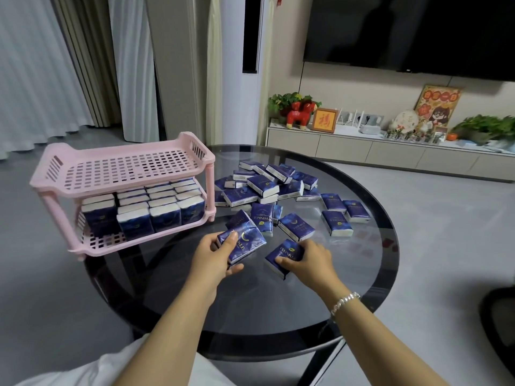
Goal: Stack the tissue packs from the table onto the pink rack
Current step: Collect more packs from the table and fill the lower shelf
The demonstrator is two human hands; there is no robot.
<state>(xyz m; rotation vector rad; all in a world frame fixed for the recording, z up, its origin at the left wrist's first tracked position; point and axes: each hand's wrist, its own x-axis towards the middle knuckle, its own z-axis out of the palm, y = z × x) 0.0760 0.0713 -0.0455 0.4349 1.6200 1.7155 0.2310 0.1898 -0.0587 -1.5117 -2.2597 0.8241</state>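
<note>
Your left hand [220,252] pinching small stack of dark-blue plastic-wrapped tissue packs [242,243], gathering batch for two-tier pink plastic rack [122,174]; your right hand [309,260] curling fingers around single pack [284,256] lying on round smoked-glass table [278,316].

A low cabinet [390,151] runs along the far wall under a dark television [412,32]. On it stand a red toy horse [299,114], a framed red character [324,120], potted plants [487,128] (one at each end) and small ornaments. Pale curtains [41,59] hang left.
</note>
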